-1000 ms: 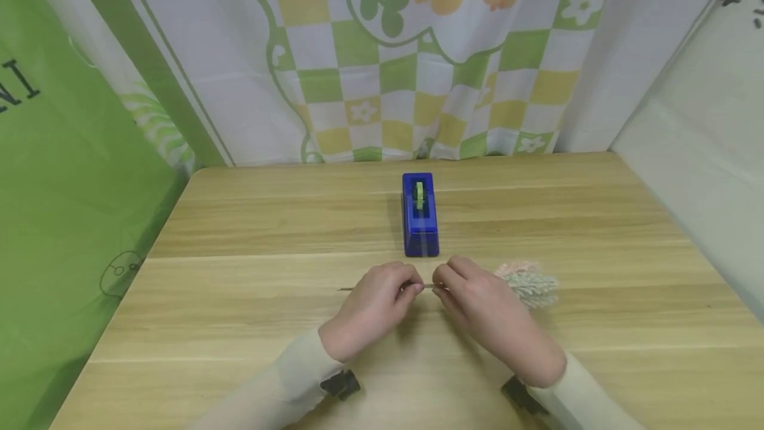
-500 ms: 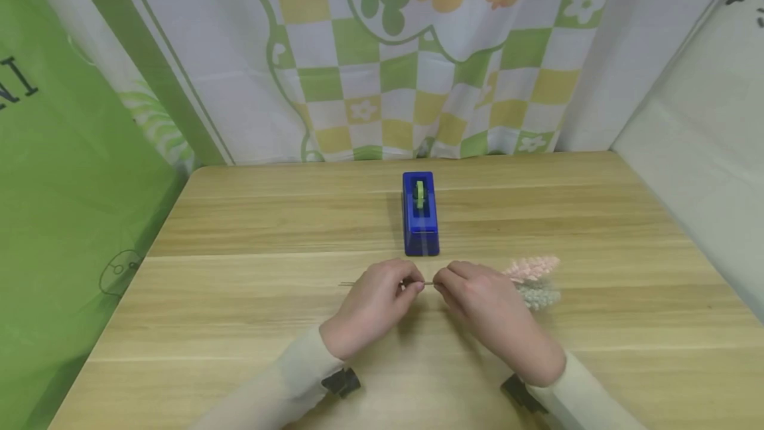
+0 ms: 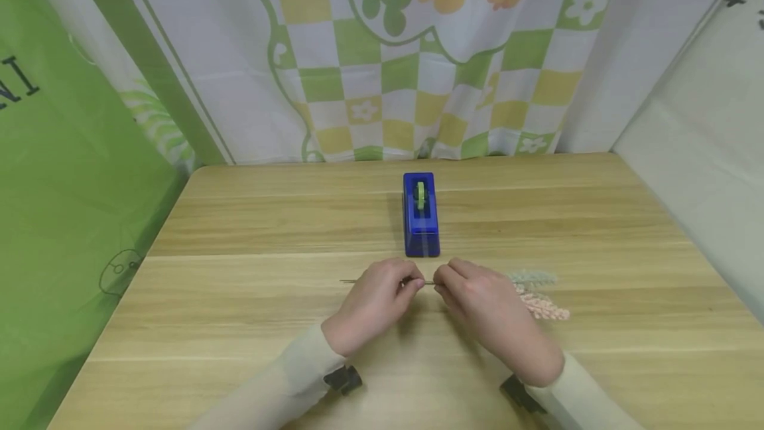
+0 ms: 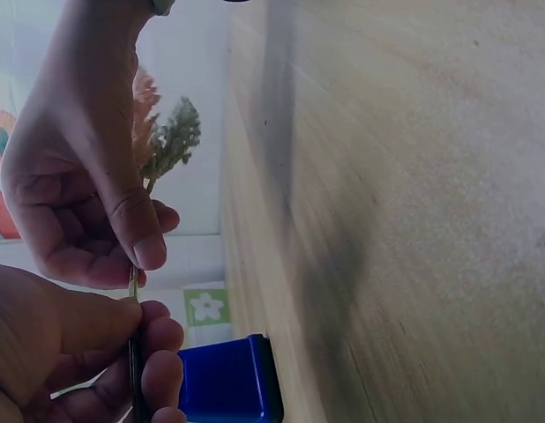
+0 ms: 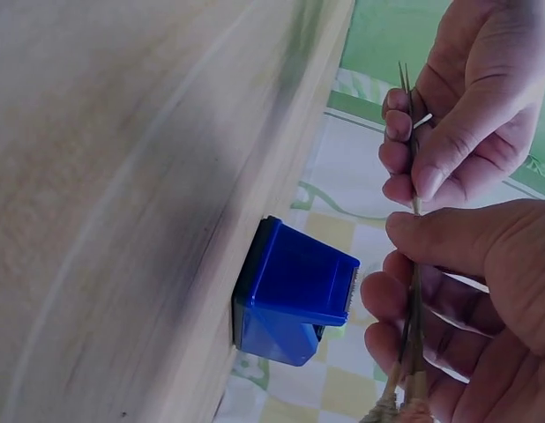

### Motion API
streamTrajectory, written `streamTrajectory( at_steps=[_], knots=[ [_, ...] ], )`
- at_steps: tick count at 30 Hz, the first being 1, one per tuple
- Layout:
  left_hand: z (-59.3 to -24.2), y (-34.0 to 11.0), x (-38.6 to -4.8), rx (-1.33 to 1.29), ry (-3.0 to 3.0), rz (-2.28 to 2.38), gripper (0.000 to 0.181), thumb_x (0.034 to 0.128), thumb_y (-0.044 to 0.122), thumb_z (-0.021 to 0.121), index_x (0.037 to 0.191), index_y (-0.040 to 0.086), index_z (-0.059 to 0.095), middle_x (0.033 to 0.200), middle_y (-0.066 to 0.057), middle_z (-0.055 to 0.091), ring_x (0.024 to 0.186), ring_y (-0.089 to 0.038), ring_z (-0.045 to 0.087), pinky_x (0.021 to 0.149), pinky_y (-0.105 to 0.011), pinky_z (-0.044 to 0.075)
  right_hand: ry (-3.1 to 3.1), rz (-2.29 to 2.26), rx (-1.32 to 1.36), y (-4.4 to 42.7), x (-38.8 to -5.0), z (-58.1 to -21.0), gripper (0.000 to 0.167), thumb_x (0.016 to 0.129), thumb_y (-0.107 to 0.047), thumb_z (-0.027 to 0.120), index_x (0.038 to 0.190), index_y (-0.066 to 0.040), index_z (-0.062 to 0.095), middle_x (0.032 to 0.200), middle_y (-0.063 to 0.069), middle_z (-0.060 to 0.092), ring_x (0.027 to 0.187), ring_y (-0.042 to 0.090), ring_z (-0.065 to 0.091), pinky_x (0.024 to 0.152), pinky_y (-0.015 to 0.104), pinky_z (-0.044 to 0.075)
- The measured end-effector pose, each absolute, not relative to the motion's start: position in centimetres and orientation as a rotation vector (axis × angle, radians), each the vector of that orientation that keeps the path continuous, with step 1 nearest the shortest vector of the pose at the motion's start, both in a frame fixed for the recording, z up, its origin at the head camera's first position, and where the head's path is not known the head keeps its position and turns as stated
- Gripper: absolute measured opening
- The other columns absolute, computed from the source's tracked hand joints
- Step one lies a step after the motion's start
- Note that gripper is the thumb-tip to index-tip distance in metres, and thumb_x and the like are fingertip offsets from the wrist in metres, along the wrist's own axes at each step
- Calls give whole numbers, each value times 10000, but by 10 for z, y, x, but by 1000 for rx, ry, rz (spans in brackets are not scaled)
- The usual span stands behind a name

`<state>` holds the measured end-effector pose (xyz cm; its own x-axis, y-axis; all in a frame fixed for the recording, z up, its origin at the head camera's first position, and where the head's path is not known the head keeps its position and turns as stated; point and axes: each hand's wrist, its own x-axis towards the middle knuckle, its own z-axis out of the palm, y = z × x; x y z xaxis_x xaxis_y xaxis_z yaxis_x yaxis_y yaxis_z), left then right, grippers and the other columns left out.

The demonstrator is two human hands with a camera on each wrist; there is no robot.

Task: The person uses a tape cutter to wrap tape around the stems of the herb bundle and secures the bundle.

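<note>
the pink flower sprig [image 3: 544, 307] and the pale green flower sprig [image 3: 535, 277] are held up over the wooden table [image 3: 268, 231]. their fluffy heads are in front of the blue tape dispenser [image 3: 421, 223] and off to its right. their thin stems [image 3: 429, 283] are bunched together and run across just in front of the dispenser, and the bare tips poke out on its left.

both hands are busy with the stems. the left hand [image 3: 375, 300], in front and a bit left of the dispenser, pinches them with thumb and fingertips. the right hand [image 3: 480, 297], in front and a bit right of it, pinches them too, closer to the fluffy heads. both grips are small and snug, with only a short bit of stem showing between them.

it looks like the step now is keeping the stems together, maybe rolling them. i can't tell if any tape is on them. the next move seems to call for a firm pinch, so the stems don't slip apart.

a yellow-green tape roll [image 3: 420, 196] sits inside the dispenser. a checked curtain [image 3: 400, 75] hangs behind it.
</note>
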<state>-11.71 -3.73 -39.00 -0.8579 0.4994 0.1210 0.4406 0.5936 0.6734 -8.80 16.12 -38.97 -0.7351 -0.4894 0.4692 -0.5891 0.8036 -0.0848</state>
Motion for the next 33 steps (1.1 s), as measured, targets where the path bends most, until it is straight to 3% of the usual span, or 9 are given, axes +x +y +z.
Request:
streamTrajectory(
  at_steps=[7,16,24,33],
  knots=[
    [-392,-37,-119,807,2741,1138,97,1005,120,685,998,81,774,971,-41,767,753,-72,589,671,-189,491,-2624,334,789,160,-88,-388,66,928,-127,784,974,-88,759,831,-13,702,736,112,637,649,261,578],
    [-392,-37,-121,804,2741,1130,97,999,119,688,1003,79,776,966,-39,761,751,-74,594,678,-189,504,-2614,276,798,160,-94,-387,77,866,-115,845,904,-129,779,783,-38,720,695,114,656,678,291,578],
    [-386,-39,-125,809,2713,1040,149,1022,134,659,1023,54,785,964,-50,756,805,-103,620,742,-211,527,-2634,296,790,160,-95,-386,87,869,-127,844,891,-142,761,767,-56,687,661,75,618,658,272,554],
    [-389,-37,-125,784,2733,1101,86,994,115,699,998,82,778,952,-36,729,782,-99,562,698,-209,485,-2759,369,748,160,-97,-384,101,931,-177,788,918,-154,690,773,-70,595,622,35,481,580,205,464]
  ],
)
